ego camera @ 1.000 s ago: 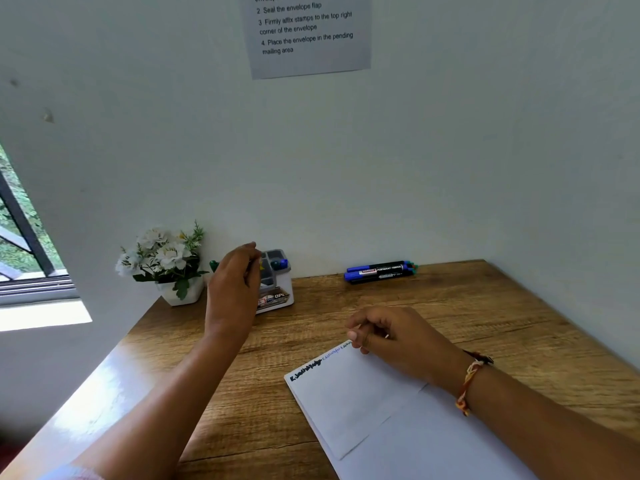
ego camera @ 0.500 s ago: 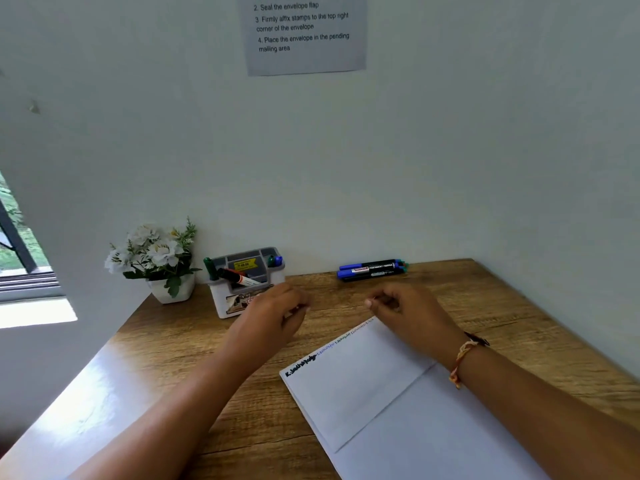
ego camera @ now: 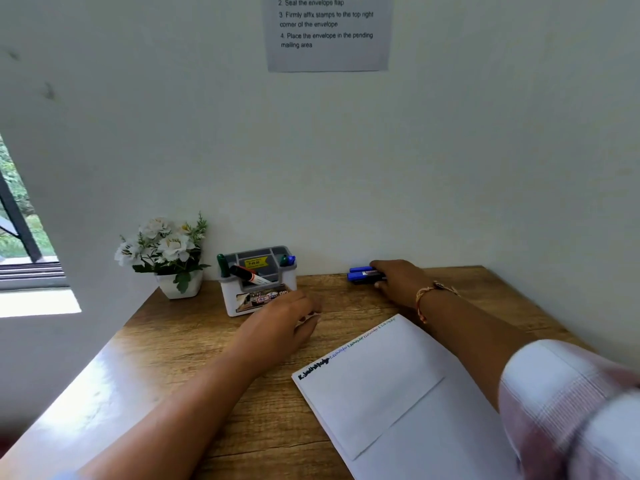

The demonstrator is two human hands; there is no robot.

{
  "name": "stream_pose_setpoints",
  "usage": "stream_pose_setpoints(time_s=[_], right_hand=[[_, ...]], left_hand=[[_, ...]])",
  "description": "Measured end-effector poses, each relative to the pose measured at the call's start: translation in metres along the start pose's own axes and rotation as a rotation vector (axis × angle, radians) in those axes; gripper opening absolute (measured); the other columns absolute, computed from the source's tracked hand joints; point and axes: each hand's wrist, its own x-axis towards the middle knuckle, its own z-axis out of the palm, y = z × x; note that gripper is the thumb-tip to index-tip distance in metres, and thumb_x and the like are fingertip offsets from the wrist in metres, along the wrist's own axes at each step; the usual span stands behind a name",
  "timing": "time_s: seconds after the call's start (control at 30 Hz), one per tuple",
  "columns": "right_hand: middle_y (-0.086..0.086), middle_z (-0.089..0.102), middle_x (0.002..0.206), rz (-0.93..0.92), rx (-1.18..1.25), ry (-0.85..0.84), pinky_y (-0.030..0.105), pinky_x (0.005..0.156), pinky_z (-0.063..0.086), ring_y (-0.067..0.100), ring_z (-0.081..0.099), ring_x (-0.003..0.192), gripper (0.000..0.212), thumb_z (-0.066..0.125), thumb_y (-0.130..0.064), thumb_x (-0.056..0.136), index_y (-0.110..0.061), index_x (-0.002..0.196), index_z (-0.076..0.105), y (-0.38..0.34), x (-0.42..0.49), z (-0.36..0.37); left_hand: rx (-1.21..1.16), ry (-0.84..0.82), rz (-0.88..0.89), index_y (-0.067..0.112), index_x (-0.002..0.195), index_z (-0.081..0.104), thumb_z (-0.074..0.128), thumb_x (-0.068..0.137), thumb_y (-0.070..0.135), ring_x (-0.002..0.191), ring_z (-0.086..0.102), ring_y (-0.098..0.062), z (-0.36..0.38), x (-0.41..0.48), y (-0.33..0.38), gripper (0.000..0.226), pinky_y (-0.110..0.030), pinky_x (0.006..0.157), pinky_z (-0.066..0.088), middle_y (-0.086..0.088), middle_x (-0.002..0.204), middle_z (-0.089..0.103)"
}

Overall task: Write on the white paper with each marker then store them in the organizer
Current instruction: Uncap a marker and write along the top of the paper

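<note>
Wood-grain brown worktop (ego camera: 194, 341), glossy where daylight falls on its left side, meets a plain pale wall. A large sheet of white paper (ego camera: 398, 393) lies flat at the near right, creased across the middle, with a line of small handwriting in several ink colours along its far edge.

Near the wall stands a small rectangular organizer (ego camera: 231, 296) of white plastic with a grey divided top and a printed label on its front. A green marker (ego camera: 222, 265) stands upright in its left slot, a red-and-black marker (ego camera: 250, 274) lies tilted across the middle section, and green and blue caps (ego camera: 288, 260) show at its right corner.

To the right of it, against the wall, two blue markers (ego camera: 362, 275) lie side by side on the wood. The right hand (ego camera: 398, 280) (a braided bracelet (ego camera: 424, 299) at the wrist) reaches over them, its grip closing on their right ends, fingers on the far side and thumb on the near.

The left hand (ego camera: 287, 320) rests just in front of the organizer, its grip released, fingers loosely curled around nothing.

A white pot of white flowers (ego camera: 166, 251) sits left of the organizer.
</note>
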Motion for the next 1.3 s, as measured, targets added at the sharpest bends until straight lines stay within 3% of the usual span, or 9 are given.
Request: stream_pose_setpoints(time_s=[0.3, 0.77, 0.93, 1.03, 1.13, 1.23, 1.3], right_hand=[[0.006, 0.063, 0.125, -0.053, -0.219, 0.126, 0.04, 0.096, 0.049, 0.028, 0.053, 0.118, 0.03, 0.065, -0.028, 0.095, -0.024, 0.125, 0.066, 0.006, 0.009, 0.013], [0.008, 0.064, 0.125, -0.112, -0.255, 0.04, 0.036, 0.096, 0.05, 0.026, 0.056, 0.115, 0.033, 0.066, -0.032, 0.095, -0.019, 0.124, 0.07, 0.007, 0.005, 0.005], [0.007, 0.065, 0.125, -0.169, -0.33, 0.067, 0.034, 0.092, 0.047, 0.024, 0.058, 0.112, 0.035, 0.057, -0.035, 0.099, -0.016, 0.128, 0.065, 0.002, -0.011, -0.005], [0.008, 0.067, 0.12, -0.193, -0.26, 0.076, 0.031, 0.086, 0.045, 0.023, 0.06, 0.108, 0.031, 0.053, -0.033, 0.101, -0.015, 0.125, 0.062, -0.007, -0.028, -0.022], [0.008, 0.068, 0.114, -0.239, -0.144, 0.097, 0.028, 0.075, 0.041, 0.022, 0.062, 0.099, 0.025, 0.053, -0.03, 0.102, -0.016, 0.122, 0.061, -0.025, -0.055, -0.042], [0.003, 0.066, 0.108, -0.289, 0.074, 0.121, 0.025, 0.07, 0.04, 0.013, 0.055, 0.086, 0.02, 0.054, -0.025, 0.101, -0.016, 0.117, 0.061, -0.046, -0.087, -0.053], [-0.001, 0.064, 0.097, -0.339, 0.157, 0.139, 0.018, 0.061, 0.034, 0.007, 0.051, 0.075, 0.018, 0.054, -0.024, 0.101, -0.017, 0.113, 0.065, -0.058, -0.108, -0.053]], left_hand=[[-0.027, 0.019, 0.032, 0.026, 0.118, 0.063, 0.054, 0.099, 0.033, 0.091, 0.057, -0.002, 0.001, -0.001, 0.0, 0.022, -0.027, 0.077, 0.054, 0.011, 0.107, 0.06], [-0.035, -0.039, 0.015, 0.03, 0.122, 0.061, 0.052, 0.099, 0.037, 0.093, 0.056, 0.002, 0.001, -0.001, 0.002, 0.025, -0.026, 0.079, 0.055, 0.015, 0.112, 0.058], [-0.046, -0.04, 0.002, 0.03, 0.122, 0.059, 0.052, 0.1, 0.037, 0.091, 0.055, 0.001, -0.001, -0.001, 0.004, 0.024, -0.022, 0.079, 0.053, 0.017, 0.108, 0.055], [-0.056, -0.022, -0.033, 0.03, 0.119, 0.058, 0.051, 0.1, 0.04, 0.087, 0.052, 0.0, -0.003, -0.002, 0.007, 0.023, -0.019, 0.076, 0.05, 0.018, 0.102, 0.051], [-0.148, 0.012, -0.117, 0.031, 0.13, 0.052, 0.049, 0.099, 0.046, 0.091, 0.055, -0.001, -0.004, -0.002, 0.013, 0.034, -0.016, 0.077, 0.047, 0.017, 0.103, 0.055], [-0.368, 0.073, -0.222, 0.03, 0.133, 0.047, 0.05, 0.098, 0.048, 0.088, 0.059, 0.003, -0.008, -0.002, 0.022, 0.04, -0.012, 0.075, 0.049, 0.017, 0.1, 0.062], [-0.541, 0.111, -0.276, 0.028, 0.126, 0.051, 0.053, 0.098, 0.042, 0.082, 0.063, 0.003, -0.012, -0.004, 0.029, 0.031, -0.021, 0.073, 0.056, 0.011, 0.093, 0.067]])
